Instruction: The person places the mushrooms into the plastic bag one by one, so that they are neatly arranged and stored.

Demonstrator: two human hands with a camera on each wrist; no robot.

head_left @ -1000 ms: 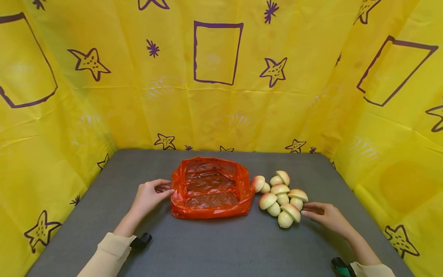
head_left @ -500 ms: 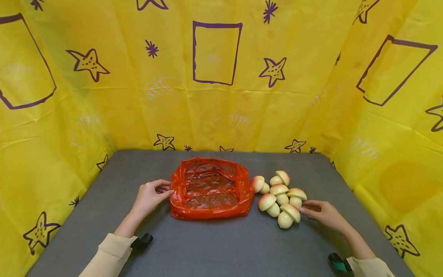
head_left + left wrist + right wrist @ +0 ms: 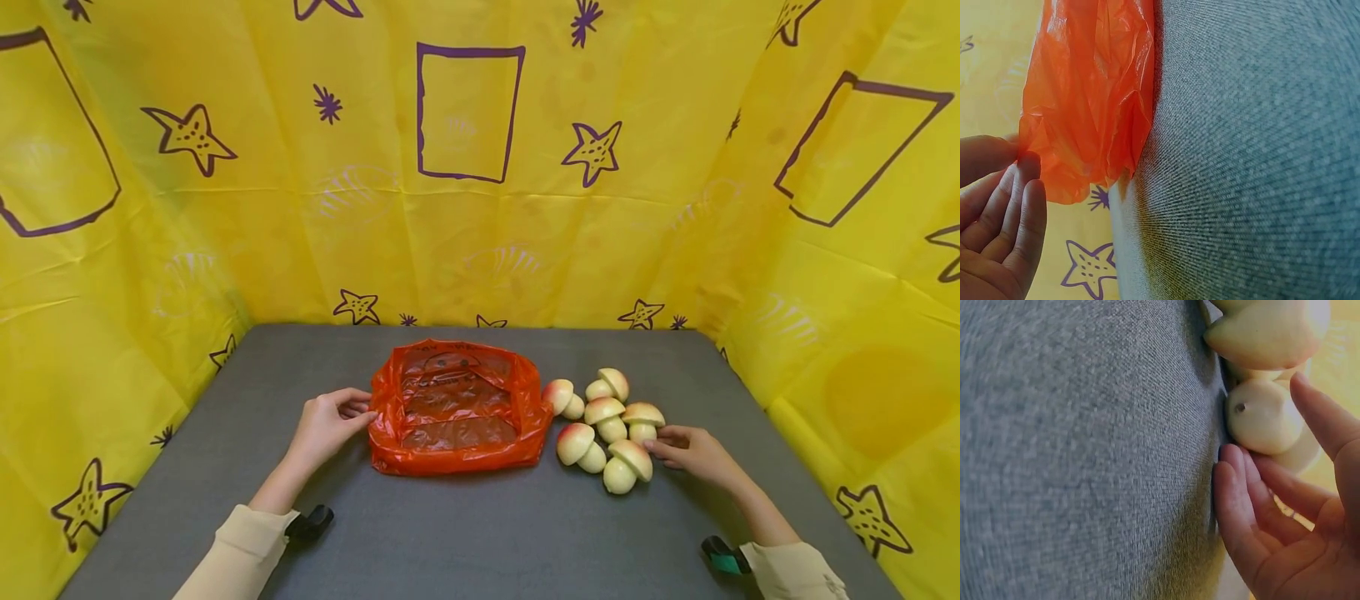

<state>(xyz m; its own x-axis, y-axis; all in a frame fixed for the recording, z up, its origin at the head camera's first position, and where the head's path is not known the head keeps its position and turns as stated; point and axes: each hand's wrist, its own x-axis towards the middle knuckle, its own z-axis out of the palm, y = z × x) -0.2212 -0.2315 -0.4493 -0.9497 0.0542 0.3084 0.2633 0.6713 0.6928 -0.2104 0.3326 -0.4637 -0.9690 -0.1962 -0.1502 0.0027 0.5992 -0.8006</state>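
My left hand pinches the left edge of a red plastic bag between thumb and fingertips. The bag stands with its mouth spread wide, and dark print shows on its far wall. To the right of it lies a cluster of several toy mushrooms with pale stems and reddish-cream caps. My right hand has thumb and fingers on either side of the stem of the rightmost mushroom. In the right wrist view, the round stem end sits between my thumb and fingertips, close to the table.
A grey cloth-covered table lies under everything. Yellow sheeting with purple star drawings walls in the back and both sides. The nearest mushroom lies just in front of the right fingers, and the leftmost one touches the bag's side.
My right hand has moved slightly left and away from me, onto the rightmost mushroom, which has turned more upright. The front left mushroom has shifted a little left. The left hand and bag stay put.
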